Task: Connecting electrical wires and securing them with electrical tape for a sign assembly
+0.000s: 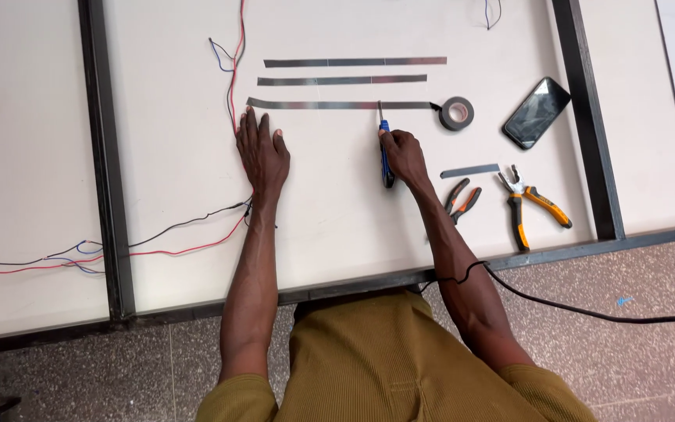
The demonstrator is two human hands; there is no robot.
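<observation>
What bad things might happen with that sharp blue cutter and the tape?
1. The right hand holds the blue cutter with its blade on the lowest tape strip; a slip might nick the white panel or a finger.
2. The left hand lies flat beside the red wire, near the strip's end; a sideways cut could possibly reach it.
3. The tape roll is joined to the strip, so tugging may wrinkle it.
</observation>
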